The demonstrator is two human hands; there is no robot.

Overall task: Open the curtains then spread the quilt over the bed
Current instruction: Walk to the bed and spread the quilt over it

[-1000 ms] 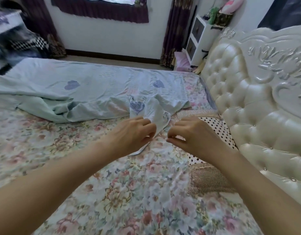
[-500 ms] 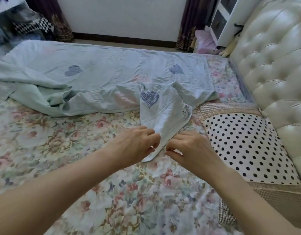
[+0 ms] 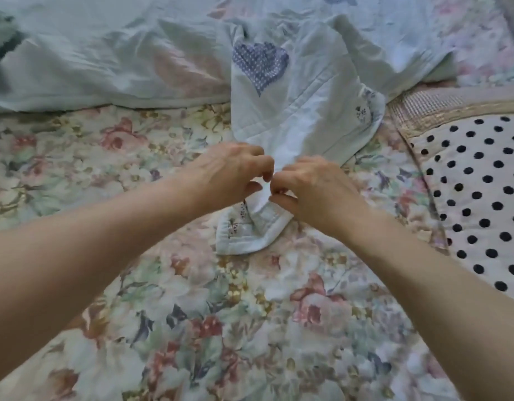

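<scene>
Quilt (image 3: 293,91) bunched along far side of bed (image 3: 192,328), floral sheet mostly bare. Your left hand (image 3: 229,175): grip pinched shut on quilt corner. Your right hand (image 3: 316,189), touching left: grip closed on same corner, hem folded beneath. Polka-dot pillow (image 3: 478,192) at right, uncovered. Curtains out of view, cannot tell if open. Spreading barely started, by my judgement: pull corner toward you, flatten rest.

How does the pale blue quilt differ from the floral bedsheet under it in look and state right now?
The quilt is pale blue with a heart patch; the bedsheet is covered in flowers. The quilt lies bunched and creased; the bedsheet lies flat. The left hand and right hand pinch the quilt's corner, not the bedsheet. Both are on the bed.
</scene>
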